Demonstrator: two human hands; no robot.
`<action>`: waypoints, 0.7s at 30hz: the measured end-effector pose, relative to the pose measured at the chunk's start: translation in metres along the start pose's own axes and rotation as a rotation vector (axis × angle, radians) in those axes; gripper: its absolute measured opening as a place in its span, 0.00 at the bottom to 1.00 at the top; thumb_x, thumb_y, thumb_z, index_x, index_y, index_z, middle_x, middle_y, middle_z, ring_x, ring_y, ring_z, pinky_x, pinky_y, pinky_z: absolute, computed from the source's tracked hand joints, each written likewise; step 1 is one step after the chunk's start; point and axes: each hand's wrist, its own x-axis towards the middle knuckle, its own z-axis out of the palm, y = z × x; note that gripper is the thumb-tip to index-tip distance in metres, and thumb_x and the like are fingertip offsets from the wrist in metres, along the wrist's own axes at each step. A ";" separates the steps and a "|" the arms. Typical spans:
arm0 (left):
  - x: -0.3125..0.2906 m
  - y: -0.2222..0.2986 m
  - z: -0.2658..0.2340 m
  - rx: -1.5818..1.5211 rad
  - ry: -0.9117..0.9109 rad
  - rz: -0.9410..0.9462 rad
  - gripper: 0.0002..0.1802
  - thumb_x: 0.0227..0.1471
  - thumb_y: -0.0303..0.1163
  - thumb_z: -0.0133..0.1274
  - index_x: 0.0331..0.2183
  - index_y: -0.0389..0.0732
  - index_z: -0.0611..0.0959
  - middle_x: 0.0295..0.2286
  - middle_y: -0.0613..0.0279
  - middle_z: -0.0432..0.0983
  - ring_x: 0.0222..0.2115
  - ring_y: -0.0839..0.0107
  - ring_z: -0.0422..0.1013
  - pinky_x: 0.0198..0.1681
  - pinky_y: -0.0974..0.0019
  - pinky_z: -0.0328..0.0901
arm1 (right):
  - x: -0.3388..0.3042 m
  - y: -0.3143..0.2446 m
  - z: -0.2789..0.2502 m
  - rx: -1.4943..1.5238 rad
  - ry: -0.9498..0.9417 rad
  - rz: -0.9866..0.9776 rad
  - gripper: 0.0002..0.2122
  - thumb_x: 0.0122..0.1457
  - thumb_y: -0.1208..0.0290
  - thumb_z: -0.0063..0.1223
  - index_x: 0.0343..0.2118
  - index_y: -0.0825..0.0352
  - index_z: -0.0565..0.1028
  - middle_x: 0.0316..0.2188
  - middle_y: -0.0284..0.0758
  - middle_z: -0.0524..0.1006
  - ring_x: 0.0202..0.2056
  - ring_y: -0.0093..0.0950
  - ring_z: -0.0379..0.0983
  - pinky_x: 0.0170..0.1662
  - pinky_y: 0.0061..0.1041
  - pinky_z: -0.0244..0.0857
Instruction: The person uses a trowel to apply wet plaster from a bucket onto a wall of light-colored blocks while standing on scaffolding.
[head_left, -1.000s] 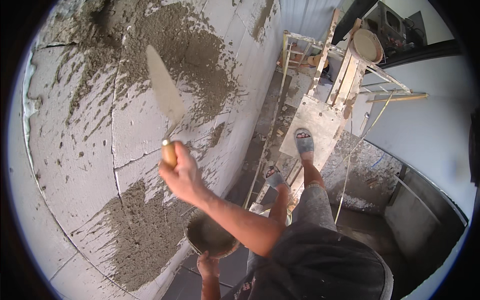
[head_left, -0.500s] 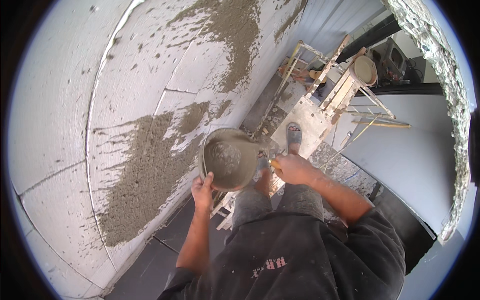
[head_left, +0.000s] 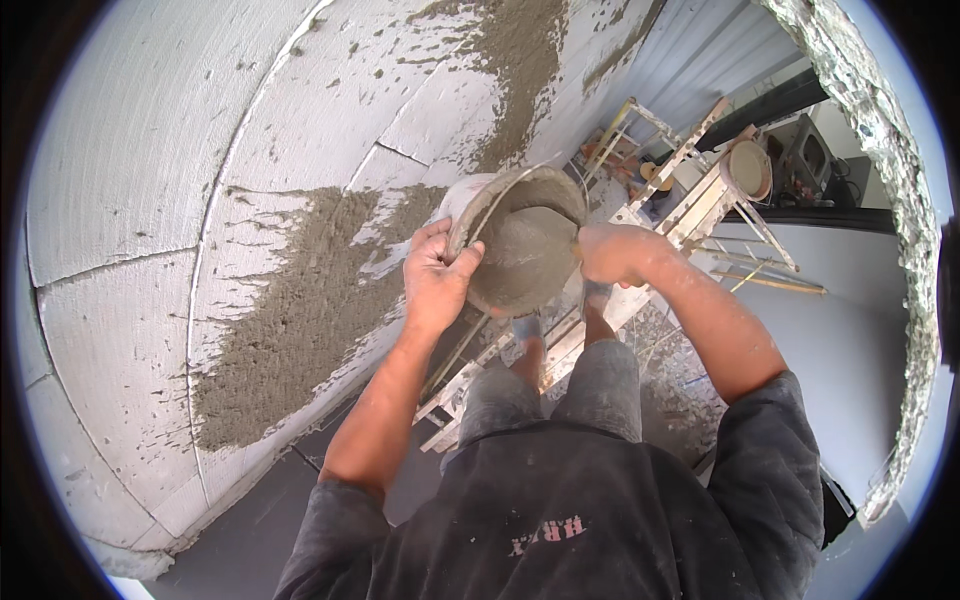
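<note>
My left hand (head_left: 441,278) grips the left rim of a round bucket (head_left: 476,292), thumb over the edge and fingers outside. Wet grey mortar (head_left: 530,255) lies inside the bucket, which is tilted so its mouth faces me. At the right rim, my right hand (head_left: 618,254) is closed round the handle of a trowel. The handle is mostly covered by the fingers, and the blade cannot be made out clearly against the mortar. Beside the bucket, on the left, rises a wall of pale blocks (head_left: 120,330) with rough patches of splashed mortar (head_left: 300,310).
My feet stand on a mortar-spattered plank platform (head_left: 570,350). Farther along, another round bucket (head_left: 748,170) rests on boards near a wooden frame (head_left: 690,150). Rubble (head_left: 680,390) covers the floor below. A jagged broken edge (head_left: 893,200) runs down the right side.
The bucket has moved up and to the right, and its mouth has turned toward me. My right hand has come up from below to the bucket's right rim with the trowel.
</note>
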 end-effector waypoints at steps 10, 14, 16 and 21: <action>0.008 -0.009 -0.011 -0.035 -0.089 0.002 0.14 0.55 0.30 0.66 0.23 0.36 0.80 0.50 0.48 0.75 0.49 0.67 0.71 0.49 0.63 0.67 | 0.002 0.027 0.148 1.612 -0.548 -0.230 0.04 0.62 0.77 0.55 0.36 0.68 0.71 0.18 0.29 0.70 0.13 0.19 0.65 0.14 0.23 0.60; 0.003 -0.038 -0.013 -0.260 -0.051 -0.177 0.10 0.57 0.29 0.64 0.40 0.36 0.87 0.44 0.62 0.79 0.34 0.77 0.74 0.37 0.69 0.70 | -0.004 0.013 0.167 1.703 -0.328 -0.314 0.07 0.64 0.72 0.57 0.35 0.67 0.70 0.18 0.28 0.70 0.13 0.19 0.66 0.16 0.22 0.61; 0.006 -0.048 -0.001 -0.312 -0.047 -0.175 0.05 0.57 0.27 0.64 0.34 0.36 0.85 0.45 0.58 0.78 0.37 0.75 0.74 0.38 0.69 0.70 | -0.013 0.011 0.151 1.694 -0.287 -0.299 0.07 0.65 0.72 0.56 0.35 0.66 0.70 0.19 0.28 0.71 0.13 0.20 0.66 0.17 0.21 0.61; 0.015 -0.046 0.035 -0.475 -0.069 -0.298 0.03 0.57 0.24 0.62 0.32 0.37 0.83 0.36 0.60 0.82 0.31 0.76 0.75 0.34 0.69 0.69 | -0.016 0.027 0.139 1.590 -0.070 -0.244 0.03 0.64 0.76 0.52 0.36 0.66 0.70 0.17 0.29 0.70 0.13 0.20 0.66 0.16 0.23 0.62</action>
